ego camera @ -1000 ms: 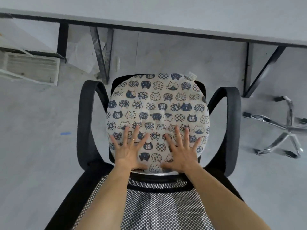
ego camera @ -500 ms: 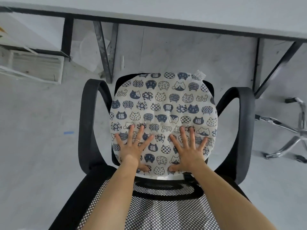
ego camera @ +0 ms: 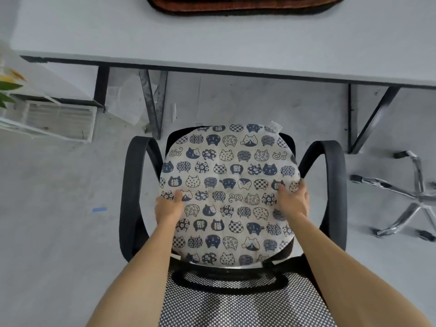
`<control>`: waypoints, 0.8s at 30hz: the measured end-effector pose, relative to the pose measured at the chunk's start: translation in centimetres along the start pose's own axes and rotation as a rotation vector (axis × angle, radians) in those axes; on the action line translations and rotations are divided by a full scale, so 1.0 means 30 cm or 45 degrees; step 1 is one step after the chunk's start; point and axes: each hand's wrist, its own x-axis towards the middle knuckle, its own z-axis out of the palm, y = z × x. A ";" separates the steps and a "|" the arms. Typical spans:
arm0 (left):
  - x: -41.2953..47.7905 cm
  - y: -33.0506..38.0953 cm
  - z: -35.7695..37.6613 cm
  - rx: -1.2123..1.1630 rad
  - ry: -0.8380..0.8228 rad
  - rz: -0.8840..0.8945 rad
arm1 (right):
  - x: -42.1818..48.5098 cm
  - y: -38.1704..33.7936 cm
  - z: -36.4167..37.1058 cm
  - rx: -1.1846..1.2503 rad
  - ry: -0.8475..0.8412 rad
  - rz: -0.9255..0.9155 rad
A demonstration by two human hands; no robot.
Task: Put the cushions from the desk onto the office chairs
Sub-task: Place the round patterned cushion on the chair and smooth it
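Observation:
A round cream cushion point(ego camera: 228, 192) printed with dark blue cat faces lies on the seat of a black office chair point(ego camera: 128, 197) with loop armrests and a mesh back. My left hand point(ego camera: 168, 206) grips the cushion's left edge, thumb on top. My right hand point(ego camera: 293, 200) grips its right edge the same way, fingers curled under the rim. A second cushion point(ego camera: 243, 5), reddish brown with a dark border, lies on the grey desk point(ego camera: 118, 36) at the top edge, only partly in view.
The desk stands just beyond the chair on black metal legs point(ego camera: 153, 102). A chrome chair base point(ego camera: 405, 197) with castors sits on the floor at the right. A white vent grille point(ego camera: 54, 119) and plant leaves point(ego camera: 7, 90) are at the left.
Both hands lay flat with spread fingers on the cushion's near part; now they have moved outward to its left and right edges and grip them. The view has tilted up, showing the desk top.

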 end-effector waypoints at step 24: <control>0.054 -0.034 0.018 0.002 0.220 0.279 | -0.045 0.104 0.086 0.159 -0.017 0.327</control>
